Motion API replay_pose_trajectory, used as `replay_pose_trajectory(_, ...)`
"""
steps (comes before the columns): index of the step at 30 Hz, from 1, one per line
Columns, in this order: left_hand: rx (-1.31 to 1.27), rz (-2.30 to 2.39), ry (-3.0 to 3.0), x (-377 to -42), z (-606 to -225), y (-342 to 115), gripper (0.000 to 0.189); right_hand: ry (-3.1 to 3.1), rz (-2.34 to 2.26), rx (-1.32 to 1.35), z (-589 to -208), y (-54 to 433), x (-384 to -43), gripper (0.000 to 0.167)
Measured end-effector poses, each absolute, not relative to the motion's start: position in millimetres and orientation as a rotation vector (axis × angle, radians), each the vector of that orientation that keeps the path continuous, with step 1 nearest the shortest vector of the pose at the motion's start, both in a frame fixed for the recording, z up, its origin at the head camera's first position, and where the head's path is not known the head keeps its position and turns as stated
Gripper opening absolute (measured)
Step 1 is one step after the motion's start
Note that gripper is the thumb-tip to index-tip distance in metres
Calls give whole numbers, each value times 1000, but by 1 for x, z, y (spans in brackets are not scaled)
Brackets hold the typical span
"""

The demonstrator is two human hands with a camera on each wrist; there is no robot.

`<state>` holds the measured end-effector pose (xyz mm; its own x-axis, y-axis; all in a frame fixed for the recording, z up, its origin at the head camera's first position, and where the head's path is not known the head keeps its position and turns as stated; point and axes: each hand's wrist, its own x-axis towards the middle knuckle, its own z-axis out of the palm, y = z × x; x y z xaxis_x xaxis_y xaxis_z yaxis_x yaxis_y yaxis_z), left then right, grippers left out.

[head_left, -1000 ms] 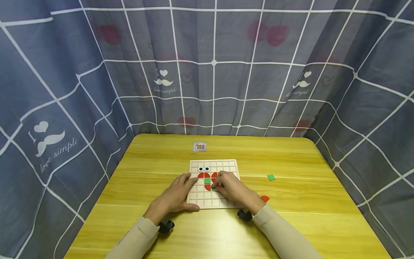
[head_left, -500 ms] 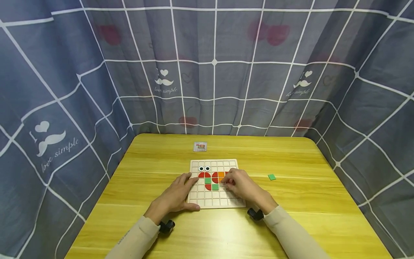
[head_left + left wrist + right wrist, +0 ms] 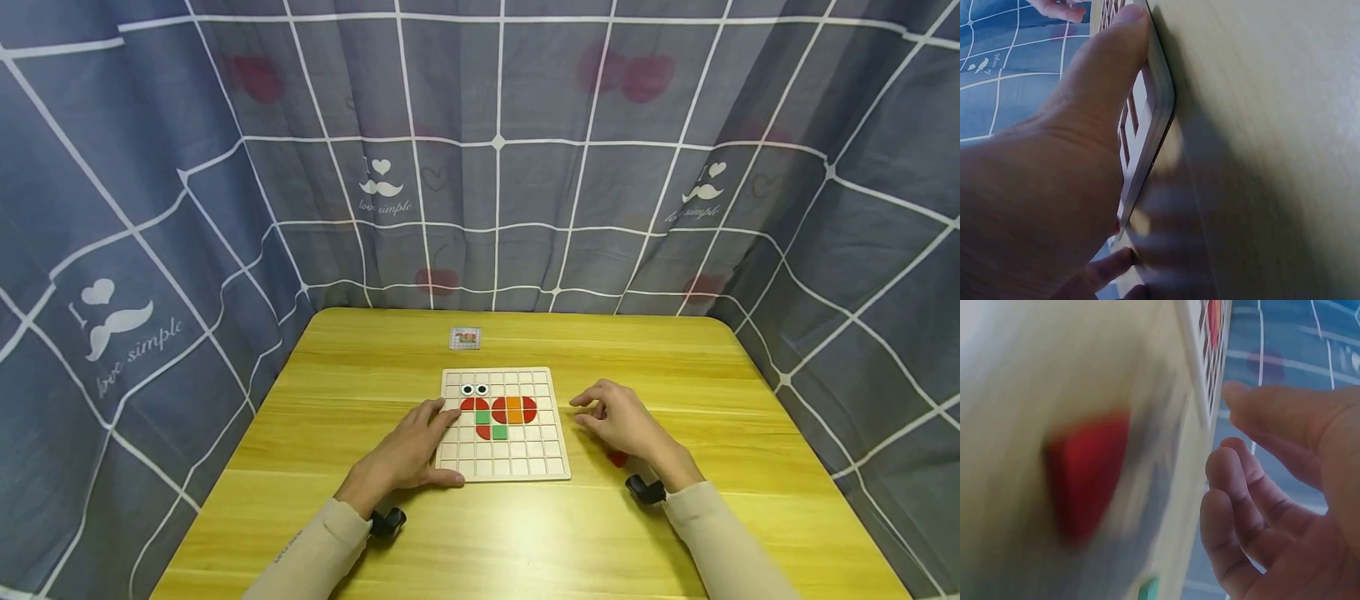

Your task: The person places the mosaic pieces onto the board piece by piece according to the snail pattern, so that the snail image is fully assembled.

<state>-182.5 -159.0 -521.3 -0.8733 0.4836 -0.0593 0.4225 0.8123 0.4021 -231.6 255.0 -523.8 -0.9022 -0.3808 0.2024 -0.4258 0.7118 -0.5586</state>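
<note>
A pale wooden grid board (image 3: 525,462) lies on the table, bearing two eye pieces (image 3: 482,390), red curved pieces (image 3: 529,409), orange pieces (image 3: 514,411) and two green squares (image 3: 499,432). My left hand (image 3: 408,450) rests along its left side, fingers stretched out at the edge. In the left wrist view the thumb (image 3: 1100,72) presses on the board's rim. Right of the board, my right hand (image 3: 630,425) hovers with loosely bent fingers and nothing between them. Below it lies a loose red quarter-round piece (image 3: 1088,475); a green piece (image 3: 1149,589) shows at the right wrist view's bottom edge.
A small printed card (image 3: 465,338) lies behind the board on the yellow wooden table (image 3: 360,358). Grey-blue curtains with white grid lines (image 3: 457,183) enclose the table at the back and both sides.
My right hand sets the green square beside the lower red piece, lets go and moves right, off the board to above the loose pieces. The left hand stays in place.
</note>
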Motion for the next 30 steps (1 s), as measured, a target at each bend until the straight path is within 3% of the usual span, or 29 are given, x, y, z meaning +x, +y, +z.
replay_pose_trajectory(15, 730, 597, 2838, -184, -523, -160, 115, -2970, 885, 492, -531, 326, -234, 48)
replay_pose_trajectory(30, 730, 597, 2838, -184, -522, -159, 116, -2989, 918, 515, -532, 340, -237, 28)
